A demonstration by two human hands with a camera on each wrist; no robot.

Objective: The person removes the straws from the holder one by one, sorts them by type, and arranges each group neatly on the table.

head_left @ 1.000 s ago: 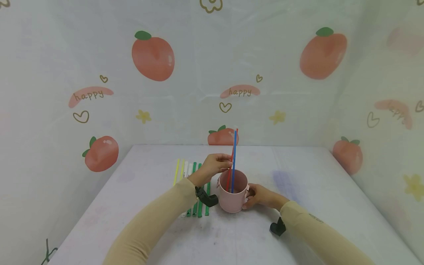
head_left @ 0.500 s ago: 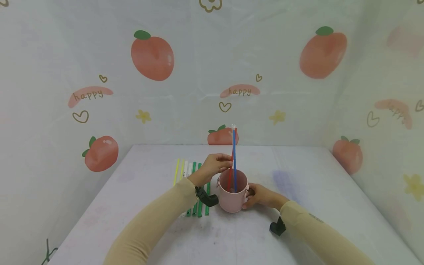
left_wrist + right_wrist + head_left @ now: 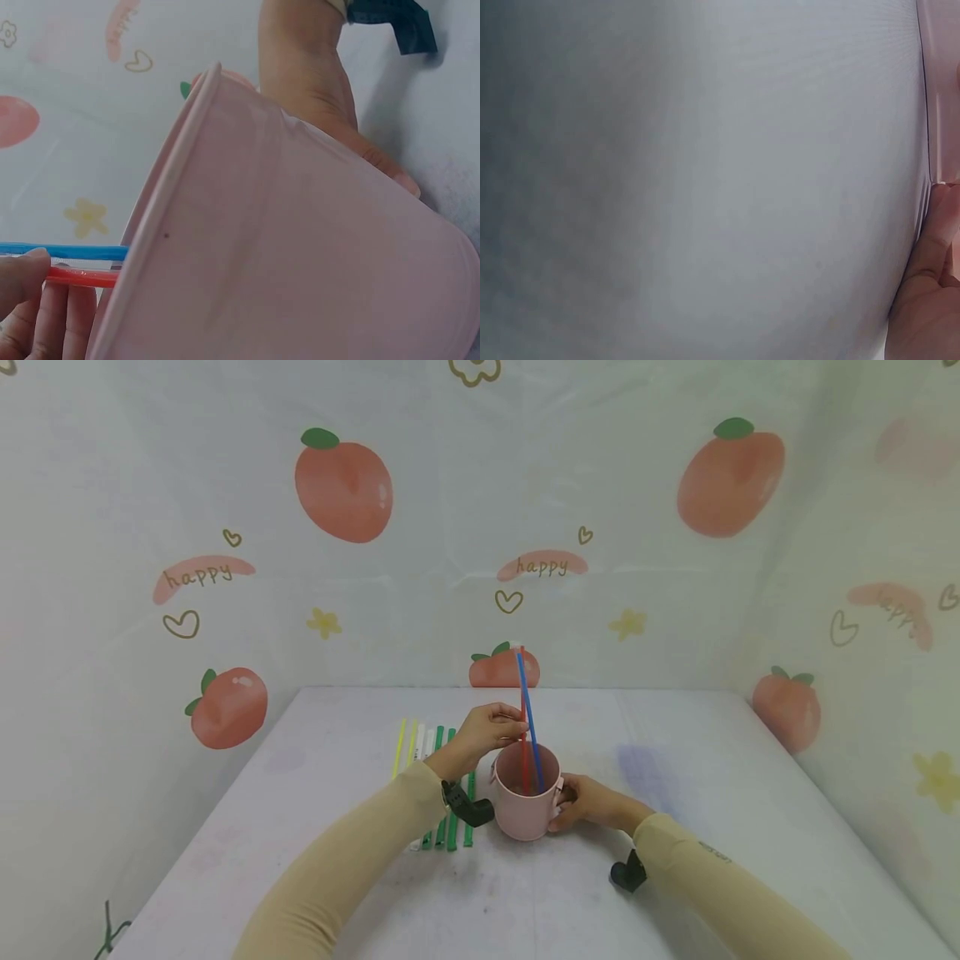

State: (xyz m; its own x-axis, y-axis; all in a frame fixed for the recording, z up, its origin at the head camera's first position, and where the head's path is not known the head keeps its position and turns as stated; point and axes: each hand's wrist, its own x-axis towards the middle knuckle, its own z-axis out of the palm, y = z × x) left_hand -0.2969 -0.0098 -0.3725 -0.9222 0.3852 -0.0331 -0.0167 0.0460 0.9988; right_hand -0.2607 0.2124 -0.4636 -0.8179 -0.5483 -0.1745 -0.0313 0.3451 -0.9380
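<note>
A pink bucket with small side lugs stands upright on the table. Two thin drinking straws, one red and one blue, reach down inside it and cross above the rim. With thumb and fingers, my left hand pinches the straws above the bucket's left rim. In the left wrist view the blue straw runs by the thumb tip and the red straw lies against the fingers. My right hand holds the bucket's right side low down, at the lug; its far fingers are hidden.
Several wrapped straws lie in a row left of the bucket: yellow ones, white ones and green ones. The white table meets a printed cloth backdrop at its far edge.
The tops of both straws have swung left, and the blue straw's lower end has shifted right inside the bucket. My left hand has barely moved; my right hand and the bucket stay put.
</note>
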